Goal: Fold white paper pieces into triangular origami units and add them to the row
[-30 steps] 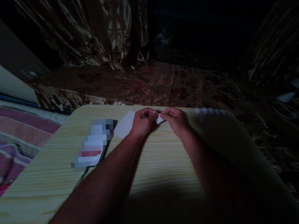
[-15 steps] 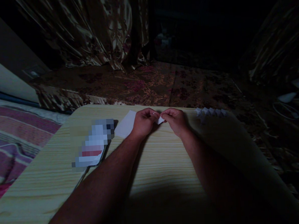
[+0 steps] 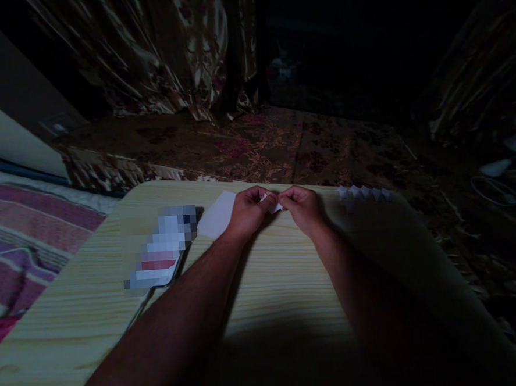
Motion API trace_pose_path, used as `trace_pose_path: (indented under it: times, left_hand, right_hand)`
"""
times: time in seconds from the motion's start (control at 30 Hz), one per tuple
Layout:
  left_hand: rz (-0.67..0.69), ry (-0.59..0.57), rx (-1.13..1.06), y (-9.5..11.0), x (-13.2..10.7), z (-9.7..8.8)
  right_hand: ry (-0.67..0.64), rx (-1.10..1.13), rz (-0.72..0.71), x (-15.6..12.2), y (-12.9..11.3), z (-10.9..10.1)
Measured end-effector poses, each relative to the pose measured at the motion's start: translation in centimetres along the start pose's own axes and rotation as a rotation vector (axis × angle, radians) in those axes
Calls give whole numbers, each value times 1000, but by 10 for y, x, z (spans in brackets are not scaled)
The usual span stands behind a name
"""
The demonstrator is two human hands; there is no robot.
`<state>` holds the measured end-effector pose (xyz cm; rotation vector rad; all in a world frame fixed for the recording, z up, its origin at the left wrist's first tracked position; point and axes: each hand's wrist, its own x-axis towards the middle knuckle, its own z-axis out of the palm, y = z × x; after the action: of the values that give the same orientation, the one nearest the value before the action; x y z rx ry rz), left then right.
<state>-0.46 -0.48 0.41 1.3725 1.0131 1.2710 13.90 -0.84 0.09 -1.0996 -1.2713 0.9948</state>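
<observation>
My left hand [image 3: 247, 210] and my right hand [image 3: 301, 208] meet near the far edge of a light wooden table [image 3: 272, 285]. Both pinch a small white folded paper piece [image 3: 275, 206] between their fingertips, and most of it is hidden by the fingers. A flat white paper sheet [image 3: 216, 215] lies just left of my left hand. A row of several small white folded paper shapes [image 3: 363, 193] sits on the table to the right of my right hand.
A blurred flat object [image 3: 161, 248] lies on the table's left part. Beyond the far edge is patterned brown cloth [image 3: 246, 144] and a draped curtain [image 3: 153, 54]. A striped pink cover [image 3: 28, 230] is at the left. The right side is dark.
The hands have drawn slightly closer together, and less of the small paper piece shows between the fingertips. The rest is unchanged.
</observation>
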Motion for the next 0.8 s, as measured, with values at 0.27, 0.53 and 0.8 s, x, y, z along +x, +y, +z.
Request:
trace_pose_path:
  times: [0.27, 0.53, 0.8]
  left_hand:
    - [-28, 17, -67, -3, 1, -1]
    - [-51, 41, -96, -2, 2, 0]
    - [-55, 24, -80, -6, 3, -1]
  right_hand:
    - [-20, -36, -32, -1, 0, -1]
    - [-17, -34, -28, -2, -1, -1]
    - [6, -21, -13, 0, -2, -1]
